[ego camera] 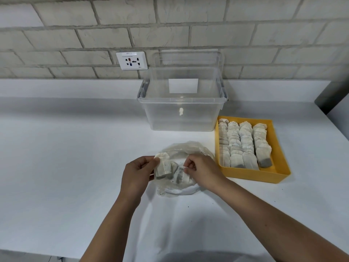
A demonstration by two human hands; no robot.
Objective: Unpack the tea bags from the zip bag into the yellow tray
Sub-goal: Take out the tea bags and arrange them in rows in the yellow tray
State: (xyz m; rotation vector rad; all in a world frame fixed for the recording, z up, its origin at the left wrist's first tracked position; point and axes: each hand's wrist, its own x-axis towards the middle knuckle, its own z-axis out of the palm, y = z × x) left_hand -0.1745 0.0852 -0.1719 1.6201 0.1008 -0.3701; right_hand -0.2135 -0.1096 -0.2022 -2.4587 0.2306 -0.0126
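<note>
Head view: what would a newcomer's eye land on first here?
The yellow tray at right, packed with rows of tea bags. In the centre, the left hand pinches a tea bag, the right hand another, over the crumpled zip bag. Behind stands a clear plastic bin by the brick wall.

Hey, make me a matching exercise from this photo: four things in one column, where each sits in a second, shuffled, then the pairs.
Things:
1. yellow plastic tray
2. clear plastic storage box
3. crumpled clear zip bag
4. white wall socket plate

Places:
A. on the brick wall
B. under the left hand and right hand, each pinching a tea bag
C. centre back of the white counter
D. at right, filled with tea bags

Pairs: 1-D, 2-C, 3-B, 4-A
</note>
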